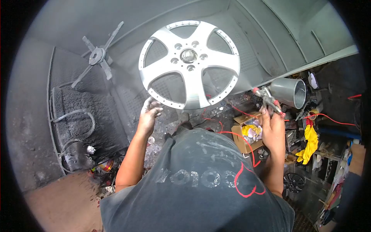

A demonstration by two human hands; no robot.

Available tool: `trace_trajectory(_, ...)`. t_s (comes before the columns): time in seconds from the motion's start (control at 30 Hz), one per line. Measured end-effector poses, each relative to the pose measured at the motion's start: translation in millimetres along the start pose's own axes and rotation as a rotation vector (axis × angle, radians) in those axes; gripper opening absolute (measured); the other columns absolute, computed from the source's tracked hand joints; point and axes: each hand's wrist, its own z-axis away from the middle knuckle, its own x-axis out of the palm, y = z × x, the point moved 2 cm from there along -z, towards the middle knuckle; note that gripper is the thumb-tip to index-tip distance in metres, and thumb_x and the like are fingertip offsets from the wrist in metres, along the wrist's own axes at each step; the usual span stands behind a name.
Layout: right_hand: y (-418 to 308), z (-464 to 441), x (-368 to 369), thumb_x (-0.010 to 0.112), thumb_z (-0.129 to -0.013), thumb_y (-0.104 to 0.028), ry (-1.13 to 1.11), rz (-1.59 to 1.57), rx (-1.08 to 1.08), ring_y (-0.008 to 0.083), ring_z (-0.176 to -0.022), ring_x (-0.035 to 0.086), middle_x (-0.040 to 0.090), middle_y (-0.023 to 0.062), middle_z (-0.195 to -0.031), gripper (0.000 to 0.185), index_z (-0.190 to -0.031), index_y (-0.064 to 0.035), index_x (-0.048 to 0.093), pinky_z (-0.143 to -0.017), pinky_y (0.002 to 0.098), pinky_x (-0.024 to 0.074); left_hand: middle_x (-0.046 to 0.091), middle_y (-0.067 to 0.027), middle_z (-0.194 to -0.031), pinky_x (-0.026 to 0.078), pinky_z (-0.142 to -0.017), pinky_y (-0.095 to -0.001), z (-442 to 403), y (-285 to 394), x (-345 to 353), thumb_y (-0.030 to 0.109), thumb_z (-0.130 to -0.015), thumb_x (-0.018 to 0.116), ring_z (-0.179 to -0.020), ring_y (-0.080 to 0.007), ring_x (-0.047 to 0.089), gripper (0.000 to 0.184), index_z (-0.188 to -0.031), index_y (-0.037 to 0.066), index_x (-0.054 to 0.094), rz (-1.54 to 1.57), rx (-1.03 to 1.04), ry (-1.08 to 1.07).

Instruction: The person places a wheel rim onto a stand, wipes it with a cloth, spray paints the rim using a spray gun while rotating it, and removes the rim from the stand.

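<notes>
A silver five-spoke wheel rim (195, 81) faces up in front of me at the top centre, with a round cap in its middle. Below its lower left edge is my left hand (150, 110), its fingertips whitish and curled, close to the rim; whether they touch it is unclear, and I see nothing in them. To the right of the rim, my right hand (272, 125) is wrapped round a metal spray gun (268, 101) with red ends. A grey spray cup (286, 92) appears at the gun's far side.
A grey four-armed stand (97, 56) is at the upper left. An open cardboard box (241, 143) with yellow and white contents lies near my right forearm. A yellow cloth (308, 144) hangs further right. A red hose (232, 132) crosses the floor.
</notes>
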Motion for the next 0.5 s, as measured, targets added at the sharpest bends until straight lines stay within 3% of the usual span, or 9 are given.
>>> trace_trajectory(0.03,8.6,-3.8,-2.5,0.051,-0.103,-0.016,0.083,0.208,-0.226,0.0178,-0.057,0.050,0.055,0.0083,-0.066,0.025,-0.106,0.0076,0.056,-0.056,0.0343,0.0416,0.061,-0.0045,-0.115,0.048,-0.081,-0.0271,1.3,4.5,0.5,-0.004,-0.083,0.048,-0.094,-0.0123,0.059,0.055,-0.137,0.007,0.047,-0.026,-0.019,-0.054)
trace_trajectory(0.07,15.8,-1.5,-4.1,0.051,-0.103,-0.016,0.085,0.212,-0.224,0.0178,-0.057,0.050,0.055,0.0083,-0.066,0.025,-0.106,0.0076,0.056,-0.056,0.0343,0.0416,0.061,-0.0051,-0.117,0.047,-0.083,-0.0270,2.5,8.1,3.3,-0.004,-0.083,0.047,-0.096,-0.0128,0.059,0.055,-0.137,0.006,0.046,-0.053,-0.040,-0.107)
trace_trajectory(0.1,20.7,1.4,-4.9,0.050,-0.102,-0.015,0.058,0.237,-0.095,0.0317,-0.075,0.055,0.058,0.0182,-0.089,0.027,-0.110,0.0095,0.056,-0.068,0.0408,0.0444,0.061,-0.0051,-0.117,0.047,-0.083,-0.0270,5.9,12.2,7.9,-0.004,-0.083,0.047,-0.096,-0.0128,0.059,0.055,-0.137,0.006,0.046,-0.051,-0.040,-0.111)
trace_trajectory(0.17,32.8,11.1,-5.8,0.050,-0.101,-0.015,-0.099,0.317,0.129,0.0469,-0.089,0.059,0.062,0.0289,-0.106,0.029,-0.107,0.0116,0.059,-0.080,0.0483,0.0467,0.059,-0.0077,-0.124,0.048,-0.087,-0.0302,19.3,12.5,20.9,-0.006,-0.078,0.045,-0.101,-0.0156,0.058,0.063,-0.140,0.007,0.045,-0.084,-0.089,-0.198)
trace_trajectory(0.2,27.7,15.4,-0.8,0.050,-0.101,-0.017,-0.023,0.179,0.053,0.0474,-0.086,0.060,0.063,0.0299,-0.099,0.031,-0.097,0.0117,0.061,-0.077,0.0488,0.0467,0.059,-0.0077,-0.124,0.048,-0.087,-0.0302,24.1,8.4,24.8,-0.006,-0.078,0.045,-0.101,-0.0156,0.058,0.063,-0.140,0.007,0.045,-0.083,-0.090,-0.197)
trace_trajectory(0.3,17.4,28.8,7.9,0.051,-0.101,-0.021,-0.330,0.261,0.293,0.0448,-0.084,0.061,0.063,0.0292,-0.096,0.034,-0.091,0.0101,0.061,-0.075,0.0473,0.0470,0.058,-0.0102,-0.129,0.045,-0.099,-0.0356,37.6,-10.0,31.2,-0.011,-0.076,0.045,-0.110,-0.0186,0.056,0.070,-0.144,0.005,0.042,-0.079,-0.042,-0.422)
trace_trajectory(0.4,-1.2,39.1,24.3,0.051,-0.100,-0.020,-0.398,0.055,0.163,0.0427,-0.091,0.063,0.063,0.0300,-0.101,0.033,-0.092,0.0096,0.061,-0.079,0.0471,0.0477,0.063,-0.0090,-0.121,0.045,-0.100,-0.0305,53.9,-20.3,45.2,-0.010,-0.082,0.046,-0.110,-0.0152,0.057,0.055,-0.135,0.002,0.053,-0.389,-0.058,-0.644)
trace_trajectory(0.43,-8.2,38.8,25.5,0.052,-0.100,-0.018,-0.634,0.109,0.330,0.0426,-0.100,0.061,0.061,0.0298,-0.113,0.029,-0.103,0.0088,0.062,-0.086,0.0462,0.0473,0.063,-0.0090,-0.121,0.045,-0.100,-0.0305,57.5,-25.8,47.8,-0.010,-0.082,0.046,-0.110,-0.0152,0.057,0.055,-0.135,0.002,0.053,-0.389,-0.058,-0.639)
trace_trajectory(0.5,-27.0,41.5,33.2,0.052,-0.099,-0.015,-0.537,-0.071,0.036,0.0423,-0.104,0.061,0.061,0.0270,-0.117,0.029,-0.116,0.0067,0.060,-0.089,0.0445,0.0478,0.065,-0.0096,-0.115,0.046,-0.097,-0.0301,58.9,-43.1,47.5,-0.005,-0.083,0.048,-0.107,-0.0169,0.059,0.048,-0.130,-0.002,0.055,-0.251,-0.369,-0.609)
